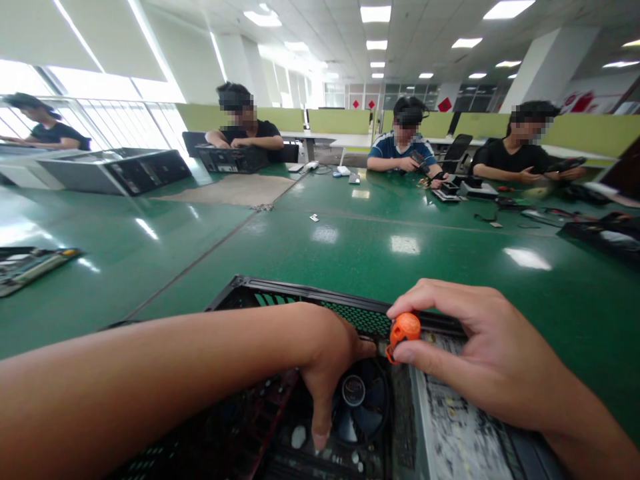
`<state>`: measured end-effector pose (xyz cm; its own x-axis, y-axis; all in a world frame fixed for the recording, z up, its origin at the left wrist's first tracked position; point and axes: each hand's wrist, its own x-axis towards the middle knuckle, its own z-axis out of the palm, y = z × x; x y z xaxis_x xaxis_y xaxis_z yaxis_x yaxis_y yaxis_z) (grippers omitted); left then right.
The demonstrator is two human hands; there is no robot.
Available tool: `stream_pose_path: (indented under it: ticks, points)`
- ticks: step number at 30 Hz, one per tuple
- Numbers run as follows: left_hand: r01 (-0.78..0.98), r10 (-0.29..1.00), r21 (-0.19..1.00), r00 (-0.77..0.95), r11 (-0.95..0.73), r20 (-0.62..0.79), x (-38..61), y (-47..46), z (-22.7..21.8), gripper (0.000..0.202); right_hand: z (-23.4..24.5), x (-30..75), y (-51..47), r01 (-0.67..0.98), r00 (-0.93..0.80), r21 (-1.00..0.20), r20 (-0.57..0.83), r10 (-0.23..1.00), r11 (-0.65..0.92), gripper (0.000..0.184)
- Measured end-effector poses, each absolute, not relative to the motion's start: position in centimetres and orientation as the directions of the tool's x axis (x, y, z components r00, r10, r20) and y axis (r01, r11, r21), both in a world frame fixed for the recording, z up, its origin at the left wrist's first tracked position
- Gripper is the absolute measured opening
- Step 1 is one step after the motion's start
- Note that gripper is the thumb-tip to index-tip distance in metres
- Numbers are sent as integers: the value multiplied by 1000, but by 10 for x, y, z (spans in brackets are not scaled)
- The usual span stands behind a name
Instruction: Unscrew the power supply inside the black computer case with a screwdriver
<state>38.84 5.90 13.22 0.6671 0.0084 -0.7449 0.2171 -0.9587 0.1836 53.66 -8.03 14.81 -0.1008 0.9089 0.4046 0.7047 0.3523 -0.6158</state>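
An open black computer case (310, 293) lies in front of me with its insides showing. My left hand (333, 353) reaches down into it, thumb and a finger stretched apart. The thumb tip rests by the circuit board (299, 437), beside a dark cooling fan (355, 400). Its other fingers are mostly hidden. My right hand (480, 347) pinches the rounded orange handle of a screwdriver (406, 327) between thumb and fingers, over the case's far wall. The shaft and tip are hidden. A scuffed silver drive-bay panel (460, 413) lies below the right hand.
Across the green table (280, 247), several people sit at work on parts. Another computer case (120, 170) lies at the far left. A circuit board (35, 267) is at the left edge. A small white piece (314, 218) lies mid-table; cables and dark parts (600, 230) are at right.
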Motion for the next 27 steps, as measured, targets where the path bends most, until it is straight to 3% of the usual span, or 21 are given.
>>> stream_pose_path:
  ticks: [17,27]
  points:
    - [254,-2,232,671,-939,-742,386,59,131,118,149,536,-79,696,-135,-626,366,921,351,16]
    - [230,-20,226,658,-947,-753,388,59,132,124,148,537,-80,701,-149,-612,376,914,366,18]
